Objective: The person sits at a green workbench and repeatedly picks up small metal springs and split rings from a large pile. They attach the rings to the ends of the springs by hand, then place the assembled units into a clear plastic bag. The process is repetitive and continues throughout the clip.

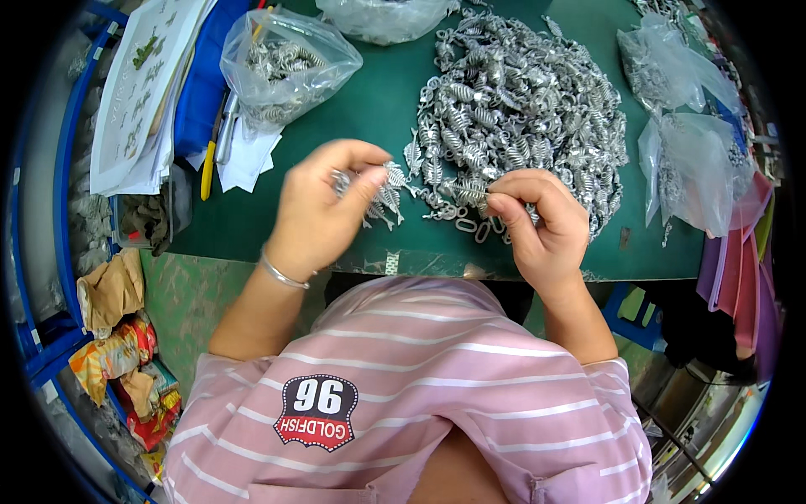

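Working over a green desk (369, 126), a person in a pink striped shirt (403, 395) handles small silver metal charms — the left hand (323, 206) is curled shut around a bunch of charms (382, 189), thumb and forefinger pinching the fan of pieces that sticks out at its 3 o'clock side. A bangle (281, 273) circles that wrist. The right hand (541, 223) is closed too, fingertips pinching a single charm (472, 195) at the near edge of the pile (520, 109). That pile, a large heap of the same silver pieces, lies on the desk at 12 o'clock from the right hand, touching the charm it grips.

A clear bag (285, 63) partly filled with charms sits at 11 o'clock from the left hand, well apart from it. Two more clear bags (693, 151) lie at 2 o'clock from the right hand, beside the pile. Papers (143, 84) are stacked at the desk's far-left edge, with a blue folder (206, 76) between them and the bag — a yellow pencil (207, 172) rests just below. Snack wrappers (117, 353) lie on the floor at 8 o'clock.
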The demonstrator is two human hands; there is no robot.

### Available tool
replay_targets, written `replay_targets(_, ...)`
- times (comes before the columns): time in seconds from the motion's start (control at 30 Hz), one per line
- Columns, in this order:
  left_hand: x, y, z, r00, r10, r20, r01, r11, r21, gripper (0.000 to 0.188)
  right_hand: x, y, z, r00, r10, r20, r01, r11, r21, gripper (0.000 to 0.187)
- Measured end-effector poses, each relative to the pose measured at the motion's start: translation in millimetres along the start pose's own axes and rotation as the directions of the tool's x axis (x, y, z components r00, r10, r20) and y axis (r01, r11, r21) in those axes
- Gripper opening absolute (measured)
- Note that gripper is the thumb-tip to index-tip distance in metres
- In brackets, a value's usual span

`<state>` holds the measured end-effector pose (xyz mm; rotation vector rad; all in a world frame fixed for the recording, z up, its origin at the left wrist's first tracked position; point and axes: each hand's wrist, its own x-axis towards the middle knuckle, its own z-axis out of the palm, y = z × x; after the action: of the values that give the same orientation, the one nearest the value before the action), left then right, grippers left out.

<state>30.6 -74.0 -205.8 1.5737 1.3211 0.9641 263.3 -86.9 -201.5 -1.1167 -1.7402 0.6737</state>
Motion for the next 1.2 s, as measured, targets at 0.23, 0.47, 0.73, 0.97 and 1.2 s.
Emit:
replay_targets(0.23, 4, 32, 18, 0.960, -0.108, 0.258, 0.196, 0.918, -0.345, 0.017, 4, -17, -10, 0.998, 0.062, -0.026, -0.052, 0.956, 0.290, 0.009)
replay_targets(0.47, 6, 46, 17, 0.994, 0.041, 0.097, -0.018, 0.973, -0.230, 0.013, 8, -17, -14, 0.998, -0.025, -0.063, 0.039, 0.972, 0.233, 0.016)
replay_targets(0.73, 10, 53, 18, 0.993, 0.103, 0.060, -0.085, 0.962, -0.259, 0.013, 15, -20, -16, 0.990, -0.048, -0.130, 0.081, 0.961, 0.265, 0.016)
replay_targets(0.97, 22, 58, 17, 0.939, 0.340, 0.049, -0.327, 0.929, -0.172, 0.015, 19, -25, -24, 0.984, 0.164, -0.062, -0.138, 0.943, 0.304, 0.012)
replay_targets(1.2, 25, 71, 21, 0.987, -0.068, 0.147, 0.124, 0.900, -0.417, 0.022, 27, -20, -29, 0.988, -0.018, -0.152, 0.059, 0.962, 0.268, 0.015)
